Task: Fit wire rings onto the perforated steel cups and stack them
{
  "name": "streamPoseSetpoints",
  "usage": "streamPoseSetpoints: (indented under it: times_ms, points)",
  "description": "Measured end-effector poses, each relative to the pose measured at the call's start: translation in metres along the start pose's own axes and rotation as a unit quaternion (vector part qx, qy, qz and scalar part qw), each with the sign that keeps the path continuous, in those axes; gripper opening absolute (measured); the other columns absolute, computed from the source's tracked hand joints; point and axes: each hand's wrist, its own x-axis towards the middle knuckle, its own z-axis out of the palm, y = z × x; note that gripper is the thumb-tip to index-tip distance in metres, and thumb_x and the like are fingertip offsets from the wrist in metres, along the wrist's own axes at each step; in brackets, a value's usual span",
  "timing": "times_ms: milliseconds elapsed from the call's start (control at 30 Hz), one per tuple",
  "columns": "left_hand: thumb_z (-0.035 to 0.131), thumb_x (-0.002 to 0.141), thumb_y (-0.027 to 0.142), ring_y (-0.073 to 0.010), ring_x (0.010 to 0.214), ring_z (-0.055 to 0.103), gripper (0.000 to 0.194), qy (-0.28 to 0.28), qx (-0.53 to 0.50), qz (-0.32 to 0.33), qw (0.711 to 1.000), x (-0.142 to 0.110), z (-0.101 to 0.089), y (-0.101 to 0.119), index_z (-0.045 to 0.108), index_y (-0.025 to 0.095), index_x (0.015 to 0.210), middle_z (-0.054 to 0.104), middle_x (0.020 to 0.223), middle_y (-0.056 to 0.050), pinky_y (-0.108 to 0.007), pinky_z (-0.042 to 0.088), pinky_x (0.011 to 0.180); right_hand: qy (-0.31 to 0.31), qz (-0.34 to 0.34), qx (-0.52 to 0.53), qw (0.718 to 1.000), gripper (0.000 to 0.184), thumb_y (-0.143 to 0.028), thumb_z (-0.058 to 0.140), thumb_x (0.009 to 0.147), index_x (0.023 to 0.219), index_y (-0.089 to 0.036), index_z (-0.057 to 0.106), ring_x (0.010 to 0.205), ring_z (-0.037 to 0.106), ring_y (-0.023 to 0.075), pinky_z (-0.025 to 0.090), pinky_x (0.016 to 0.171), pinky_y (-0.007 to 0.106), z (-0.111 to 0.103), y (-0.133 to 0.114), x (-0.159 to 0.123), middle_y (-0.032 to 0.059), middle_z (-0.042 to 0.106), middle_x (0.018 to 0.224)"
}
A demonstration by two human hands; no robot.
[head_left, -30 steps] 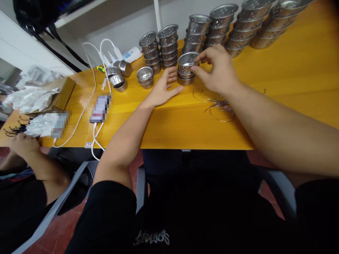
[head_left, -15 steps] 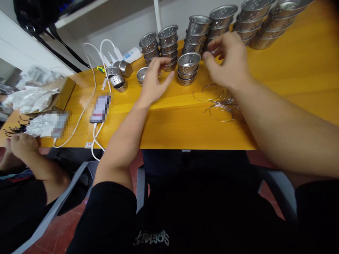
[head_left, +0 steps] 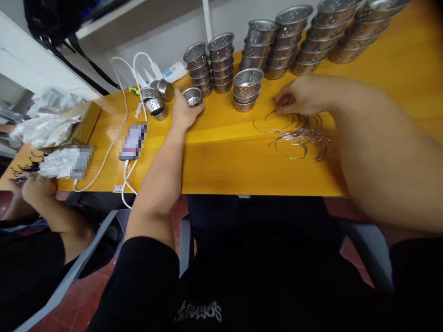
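Observation:
My left hand (head_left: pixel 186 111) is closed around a small perforated metal cup (head_left: pixel 193 95), with the fingers on its left side and the thumb at its right front. The cup stands upright on the table. To the right, my right hand (head_left: pixel 299 96) is pinched at the top of a loose pile of thin curved wires (head_left: pixel 294 133), its fingertips on one wire ring (head_left: pixel 272 113). Between the hands stands a short stack of perforated cups (head_left: pixel 246 90), which neither hand touches.
Taller cup stacks (head_left: pixel 221 62) line the back of the yellow table (head_left: pixel 221 161). Several cups (head_left: pixel 154 103) lie heaped at left, near white cables and a phone (head_left: pixel 133 142). A co-worker's hands (head_left: pixel 39 186) are at far left, beside plastic bags (head_left: pixel 57 161).
My left hand has moved left and closed around the single small cup. My right hand has come down from beside the stacks to the wires, its fingers now pinched.

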Motion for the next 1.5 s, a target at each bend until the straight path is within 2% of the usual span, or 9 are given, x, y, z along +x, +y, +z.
streamPoseSetpoints:
  times_ms: [167, 300, 433, 533, 767, 900, 1067, 1233, 1500]
  points:
    - [0.111, 0.072, 0.048, -0.0320, 0.158, 0.065, 0.107, 0.016, 0.028, 0.029, 0.999, -0.005, -0.003, 0.007, 0.050, 0.023, 0.157, 0.065, 0.172, -0.014, -0.053, 0.046, 0.145, -0.053, 0.034, -0.024, 0.998, 0.007, -0.019, 0.085, 0.101, 0.108, -0.019, 0.085, 0.081, 0.072, 0.0233, 0.053, 0.075, 0.036, -0.006, -0.012, 0.001, 0.0072, 0.085, 0.102]
    - [0.110, 0.075, 0.049, -0.0348, 0.142, 0.073, 0.084, 0.012, 0.039, 0.026, 0.999, -0.003, 0.003, 0.004, 0.060, 0.026, 0.138, 0.074, 0.151, -0.015, -0.055, 0.055, 0.134, -0.057, 0.046, -0.037, 0.997, 0.004, -0.019, 0.082, 0.101, 0.097, -0.021, 0.082, 0.074, 0.067, 0.0230, 0.050, 0.072, 0.036, -0.009, -0.021, -0.002, 0.0054, 0.081, 0.093]
    - [0.111, 0.073, 0.062, -0.0375, 0.145, 0.072, 0.085, 0.013, 0.009, 0.030, 0.999, 0.004, 0.007, -0.008, 0.060, 0.026, 0.132, 0.075, 0.145, -0.014, -0.057, 0.052, 0.134, -0.065, 0.040, -0.049, 0.996, 0.014, -0.011, 0.078, 0.095, 0.086, -0.022, 0.077, 0.070, 0.063, 0.0230, 0.047, 0.069, 0.036, -0.011, -0.028, -0.006, 0.0041, 0.074, 0.082]
    - [0.111, 0.071, 0.069, -0.0306, 0.143, 0.069, 0.087, 0.015, 0.017, 0.020, 1.000, 0.007, 0.005, -0.012, 0.061, 0.028, 0.129, 0.077, 0.144, -0.010, -0.057, 0.053, 0.133, -0.058, 0.038, -0.055, 0.996, 0.014, -0.009, 0.078, 0.093, 0.087, -0.022, 0.076, 0.068, 0.060, 0.0214, 0.044, 0.066, 0.034, -0.011, -0.028, -0.007, 0.0037, 0.072, 0.081]
    - [0.109, 0.075, 0.035, -0.0350, 0.134, 0.077, 0.074, 0.029, -0.014, -0.001, 0.999, 0.001, 0.002, -0.003, 0.054, 0.030, 0.123, 0.079, 0.135, -0.009, -0.058, 0.057, 0.131, -0.006, 0.030, -0.070, 0.997, 0.008, -0.015, 0.078, 0.093, 0.092, -0.021, 0.074, 0.066, 0.056, 0.0186, 0.044, 0.066, 0.032, -0.010, -0.021, -0.006, 0.0047, 0.072, 0.083]
    - [0.106, 0.076, 0.028, -0.0340, 0.137, 0.076, 0.073, 0.044, -0.011, 0.023, 0.999, 0.000, 0.003, 0.001, 0.049, 0.029, 0.123, 0.077, 0.137, -0.009, -0.059, 0.053, 0.138, 0.030, 0.038, -0.074, 0.996, 0.004, -0.019, 0.076, 0.097, 0.097, -0.021, 0.073, 0.080, 0.067, 0.0247, 0.049, 0.074, 0.037, -0.011, -0.018, -0.007, 0.0087, 0.076, 0.092]
    - [0.105, 0.078, 0.036, -0.0331, 0.159, 0.063, 0.082, 0.059, -0.038, 0.092, 0.993, -0.009, -0.003, 0.022, 0.048, 0.038, 0.136, 0.067, 0.160, -0.008, -0.054, 0.047, 0.146, 0.088, 0.044, -0.046, 0.994, 0.014, -0.021, 0.070, 0.101, 0.115, -0.022, 0.072, 0.109, 0.080, 0.0353, 0.059, 0.091, 0.045, -0.017, -0.020, -0.013, 0.0141, 0.082, 0.115]
    - [0.105, 0.077, 0.047, -0.0304, 0.166, 0.059, 0.091, 0.000, -0.060, 0.167, 0.984, -0.024, 0.005, 0.050, 0.047, 0.046, 0.146, 0.062, 0.170, -0.003, -0.049, 0.045, 0.151, 0.164, 0.056, 0.019, 0.985, 0.021, -0.019, 0.060, 0.107, 0.123, -0.022, 0.073, 0.128, 0.080, 0.0376, 0.061, 0.107, 0.046, -0.028, -0.038, -0.027, 0.0177, 0.083, 0.132]
    - [0.104, 0.085, 0.056, -0.0318, 0.167, 0.061, 0.086, -0.052, -0.066, 0.157, 0.984, -0.044, 0.016, 0.073, 0.052, 0.038, 0.152, 0.064, 0.170, -0.007, -0.049, 0.051, 0.145, 0.312, 0.047, 0.140, 0.938, 0.031, -0.026, 0.056, 0.115, 0.137, -0.023, 0.076, 0.109, 0.081, 0.0328, 0.065, 0.101, 0.044, -0.021, -0.048, -0.029, 0.0149, 0.083, 0.121]
